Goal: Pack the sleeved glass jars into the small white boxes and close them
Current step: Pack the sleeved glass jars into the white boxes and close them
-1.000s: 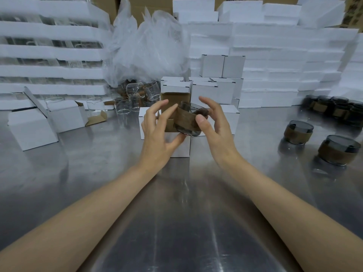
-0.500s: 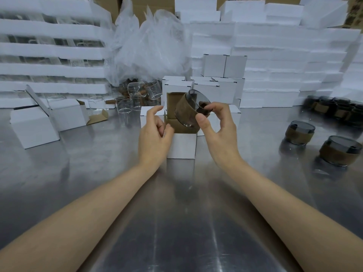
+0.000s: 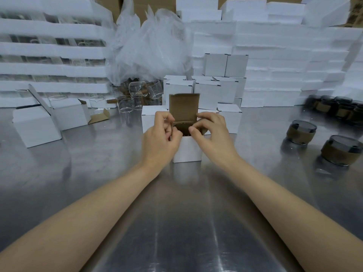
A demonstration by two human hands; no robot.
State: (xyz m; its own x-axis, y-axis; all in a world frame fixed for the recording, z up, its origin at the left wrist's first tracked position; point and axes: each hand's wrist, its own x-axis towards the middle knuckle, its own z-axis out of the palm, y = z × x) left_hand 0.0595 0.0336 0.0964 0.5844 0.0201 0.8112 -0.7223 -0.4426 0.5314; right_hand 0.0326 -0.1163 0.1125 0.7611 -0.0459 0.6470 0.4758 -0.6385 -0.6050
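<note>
Dropped into the box (image 3: 187,150), the jar (image 3: 182,128) shows only its rim.

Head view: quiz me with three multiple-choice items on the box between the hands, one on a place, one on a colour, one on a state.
1. Where is the sleeved jar being packed?
A. Held in the air above the box.
B. Inside the box, between the left hand and the right hand.
C. Lying on its side in front of the box.

2. What colour is the inner face of the lid flap?
A. White.
B. Blue.
C. Brown.

3. What state is the box in?
A. Open, lid flap upright.
B. Closed.
C. Crushed flat.

Answers:
1 B: the jar's dark rim shows in the box mouth.
2 C: the flap's inner face is bare brown card.
3 A: the flap stands above the open mouth.
</note>
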